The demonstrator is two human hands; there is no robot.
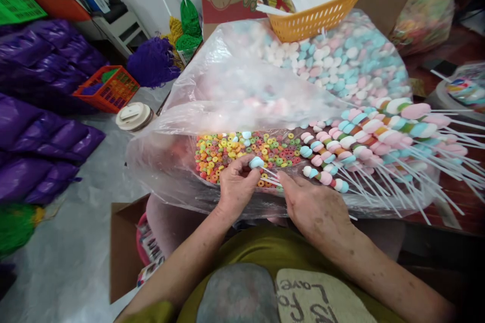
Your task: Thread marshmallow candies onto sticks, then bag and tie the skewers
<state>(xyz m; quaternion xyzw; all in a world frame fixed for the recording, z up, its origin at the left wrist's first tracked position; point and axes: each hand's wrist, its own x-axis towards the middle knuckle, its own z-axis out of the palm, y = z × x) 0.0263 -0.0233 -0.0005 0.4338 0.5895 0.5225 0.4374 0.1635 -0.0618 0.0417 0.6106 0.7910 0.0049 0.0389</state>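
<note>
Between the thumb and forefinger of my left hand is a pale blue marshmallow. A thin white stick runs from it toward my right hand, whose closed fingers hold that stick and at least one more. Both hands are over a spread of small ring-shaped candies in yellow, orange, red and green. To the right lies a pile of candy skewers, with pink, white and blue marshmallows and coloured rings on white sticks. My right hand is close to the nearest skewer.
Behind the rings, a large clear plastic bag holds many pastel marshmallows. A yellow basket of white sticks rests on it. A lidded container and an orange crate stand left. An open cardboard box sits below.
</note>
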